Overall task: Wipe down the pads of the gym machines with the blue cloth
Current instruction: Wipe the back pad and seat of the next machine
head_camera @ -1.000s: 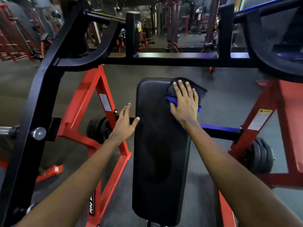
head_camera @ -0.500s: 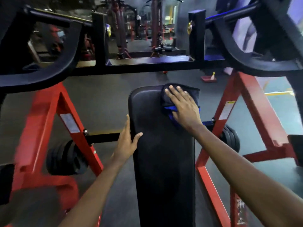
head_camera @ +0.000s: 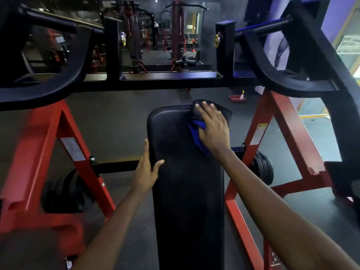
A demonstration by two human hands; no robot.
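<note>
Black pad (head_camera: 187, 201) of a red-framed gym machine runs up the middle of the frame from the bottom edge, a bare forearm reaching in on either side. Left hand (head_camera: 145, 172), centre-left, braces the pad's left edge, fingers straight and close together along its side, thumb spread onto the top surface. Right hand (head_camera: 212, 127), just above centre, lies flat, fingers straight and nearly together, pressing the blue cloth (head_camera: 195, 133) onto the pad's far right corner. The cloth bunches under the palm, bright blue showing to the left of the hand, darker folds spilling past the fingertips and over the pad's right edge. Red frame legs (head_camera: 39, 145) slope down at both sides, with black weight plates (head_camera: 263, 168) stacked low behind them. A black crossbar (head_camera: 169, 82) spans the upper frame between curved black arms (head_camera: 58, 88). Beyond it, on the dark floor (head_camera: 109, 117) right of centre, sits a red tray (head_camera: 236, 98) with a small bottle (head_camera: 242, 95) at it. More machines (head_camera: 177, 36) stand blurred at the top of the frame.
</note>
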